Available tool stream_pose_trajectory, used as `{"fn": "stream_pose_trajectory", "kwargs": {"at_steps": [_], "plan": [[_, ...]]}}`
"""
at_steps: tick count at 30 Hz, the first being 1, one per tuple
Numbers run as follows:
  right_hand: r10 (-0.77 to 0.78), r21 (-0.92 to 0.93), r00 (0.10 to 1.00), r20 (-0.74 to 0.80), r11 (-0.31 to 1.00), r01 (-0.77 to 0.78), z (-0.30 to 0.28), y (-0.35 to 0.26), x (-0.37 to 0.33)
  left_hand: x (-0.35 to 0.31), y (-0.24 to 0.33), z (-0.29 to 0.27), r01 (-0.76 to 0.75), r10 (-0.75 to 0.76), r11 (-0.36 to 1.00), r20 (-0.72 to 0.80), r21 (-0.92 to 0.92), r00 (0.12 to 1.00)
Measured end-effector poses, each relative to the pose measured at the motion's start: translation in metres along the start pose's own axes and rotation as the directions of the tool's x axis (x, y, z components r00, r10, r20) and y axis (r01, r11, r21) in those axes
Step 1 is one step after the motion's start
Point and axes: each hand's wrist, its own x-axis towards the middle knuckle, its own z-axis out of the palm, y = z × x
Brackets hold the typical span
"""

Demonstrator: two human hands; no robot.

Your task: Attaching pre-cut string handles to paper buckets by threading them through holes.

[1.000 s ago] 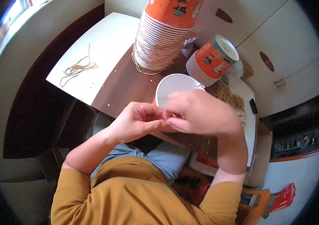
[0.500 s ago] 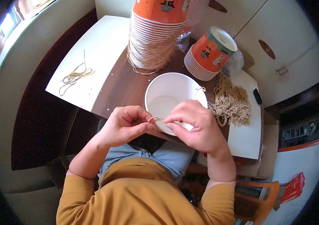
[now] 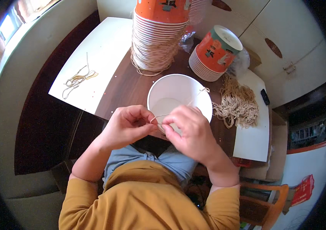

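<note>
A white paper bucket (image 3: 172, 85) stands at the table's near edge with its mouth toward me. Thin beige cord (image 3: 157, 117) crosses its near rim, and the cord's knotted end shows at the far right rim. My left hand (image 3: 128, 128) is closed at the near left rim, pinching the cord between thumb and fingertips. Just right of it, my right hand (image 3: 189, 134) pinches the same cord, its fingertips almost touching the left ones. The hands cover part of the near rim.
Behind the bucket rises a tall stack of orange buckets (image 3: 161, 27) hung with cords. A shorter inverted stack (image 3: 212, 53) stands to its right. A heap of beige cord (image 3: 239, 105) lies at right, near a black object (image 3: 264, 97). Loose strands (image 3: 79, 79) lie on the white left section.
My right hand has moved left and closer to my left hand, and the cord between them now forms a small loop. My left hand has barely moved.
</note>
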Motion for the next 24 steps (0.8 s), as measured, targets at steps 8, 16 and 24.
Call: {"fn": "stream_pose_trajectory", "kwargs": {"at_steps": [8,16,24], "plan": [[0.201,-0.158,0.938,-0.282,0.955,-0.252,0.03,-0.058,-0.036,-0.02,-0.002,0.024,-0.373,0.624,0.322,0.101,0.871,0.774],[0.104,-0.3,0.91,-0.402,0.924,-0.238,0.058,-0.034,-0.04,-0.021,-0.031,0.027,-0.14,0.275,0.929,-0.385,0.343,0.881],[0.219,-0.024,0.889,-0.403,0.968,-0.25,0.085,-0.01,-0.03,-0.015,-0.035,0.022,-0.143,0.072,0.978,-0.395,-0.154,0.916]]}}
